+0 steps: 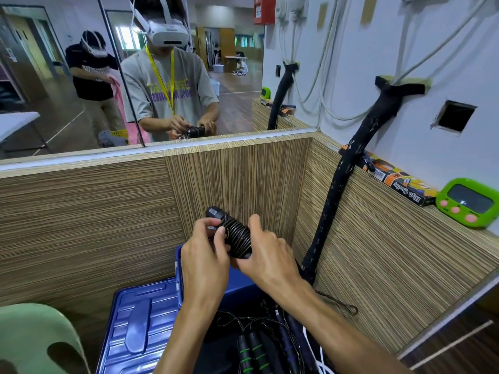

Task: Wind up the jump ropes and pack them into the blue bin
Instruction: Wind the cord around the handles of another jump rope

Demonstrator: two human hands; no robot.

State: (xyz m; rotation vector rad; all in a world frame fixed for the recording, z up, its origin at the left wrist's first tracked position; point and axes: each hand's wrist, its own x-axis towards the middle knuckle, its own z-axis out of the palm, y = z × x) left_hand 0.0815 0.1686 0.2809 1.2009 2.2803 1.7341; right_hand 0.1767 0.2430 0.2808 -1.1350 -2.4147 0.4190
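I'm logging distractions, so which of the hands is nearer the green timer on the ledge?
The right hand. It grips the wound jump rope on the side toward the green timer; the left hand holds the rope's other side, farther away.

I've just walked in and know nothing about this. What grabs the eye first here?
At center, the left hand and right hand hold a wound jump rope above the blue bin, where more ropes lie tangled. Behind, a mirror shows the headset-wearing person, and a bright green timer sits on the right ledge.
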